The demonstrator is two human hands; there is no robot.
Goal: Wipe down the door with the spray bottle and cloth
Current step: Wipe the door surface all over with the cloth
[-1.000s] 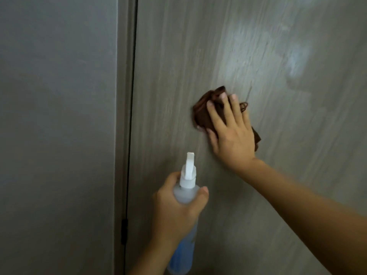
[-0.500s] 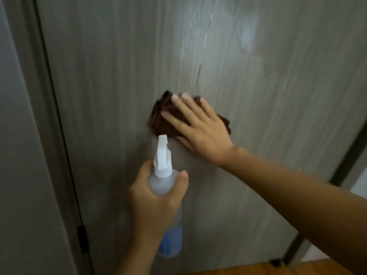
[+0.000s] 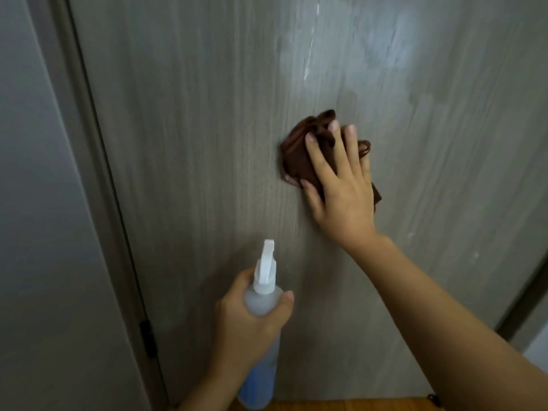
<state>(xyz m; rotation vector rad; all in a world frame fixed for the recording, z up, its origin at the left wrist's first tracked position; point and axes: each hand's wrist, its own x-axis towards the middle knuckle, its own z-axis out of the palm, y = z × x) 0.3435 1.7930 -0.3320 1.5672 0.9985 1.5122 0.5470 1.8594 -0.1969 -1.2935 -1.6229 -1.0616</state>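
Since half a second ago your right hand (image 3: 341,185) has slid the cloth (image 3: 299,152) rightward across the door (image 3: 192,129), away from the hinge side, and the spray bottle (image 3: 262,295) no longer overlaps it in the view; it now sits well below and to the left of those fingers. Your right fingers (image 3: 317,152) are stretched out nearly straight and slightly spread, pressing the crumpled brown cloth flat against the door. Bunched folds stick out above your fingertips and a corner shows past the little-finger side of the palm. Above and to the right of those fingers, a pale streaky sheen lies on the door. Your left hand (image 3: 252,330) is wrapped round the shoulder of the spray bottle, thumb curled over its right side, nozzle up and pointing at the door. Blue liquid shows in the bottle below your grip. Left of your left hand, a dark hinge (image 3: 147,336) sits on the door frame (image 3: 89,129).
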